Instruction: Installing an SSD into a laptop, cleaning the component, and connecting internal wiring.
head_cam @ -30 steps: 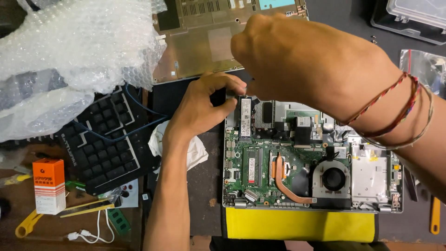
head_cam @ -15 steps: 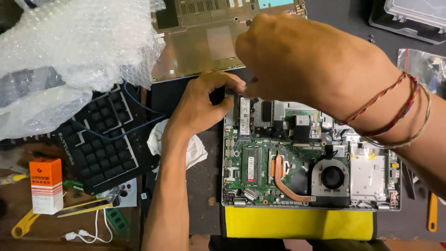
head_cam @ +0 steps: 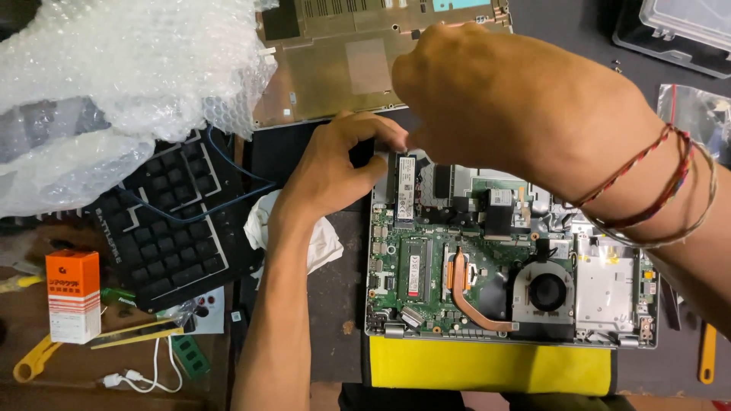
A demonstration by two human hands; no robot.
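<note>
Left hand [head_cam: 335,171] fingers curling, pinching opened laptop [head_cam: 506,259] at its 11 o'clock corner; right hand [head_cam: 502,106] hovering above, grip hidden, cannot tell.

An orange-and-white carton [head_cam: 73,295] stands upright left of the black keyboard [head_cam: 164,228].

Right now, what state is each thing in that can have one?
Laptop: bottom open, board and fan exposed.
Bottom cover: off, lying beyond the laptop.
Left hand: fingers pinched at the laptop's upper left corner.
Right hand: over the same corner, grip hidden.
Keyboard: loose, partly under bubble wrap.
</note>
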